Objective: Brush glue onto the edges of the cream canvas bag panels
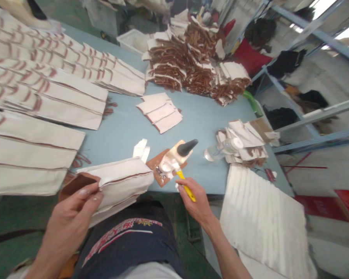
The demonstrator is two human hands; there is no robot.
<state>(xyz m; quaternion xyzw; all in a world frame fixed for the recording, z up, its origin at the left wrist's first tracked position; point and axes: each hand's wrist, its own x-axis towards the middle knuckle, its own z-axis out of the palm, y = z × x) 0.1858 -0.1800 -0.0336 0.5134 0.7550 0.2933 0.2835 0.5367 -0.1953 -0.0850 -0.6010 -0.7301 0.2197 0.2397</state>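
My left hand (78,209) pinches the near left end of a cream fabric piece (125,176) with brown edging, and a brown flap folds up beside the fingers. My right hand (193,199) grips a paintbrush (187,188) by its yellow handle. The brush's white-coated bristles reach into a small glue container (168,162) smeared with white. That container has a black nozzle-like part (187,147) and rests on a brown scrap (158,164) spotted with white. Small white strips (141,149) lie just behind the fabric piece.
Overlapping rows of cream pieces (72,91) cover the table's left side. Tall brown-and-cream stacks (180,58) stand at the back. A clear bottle (221,150) lies by a smaller stack (246,135) at right. White padded fabric (261,217) hangs over the right front edge, near a metal shelf (308,128).
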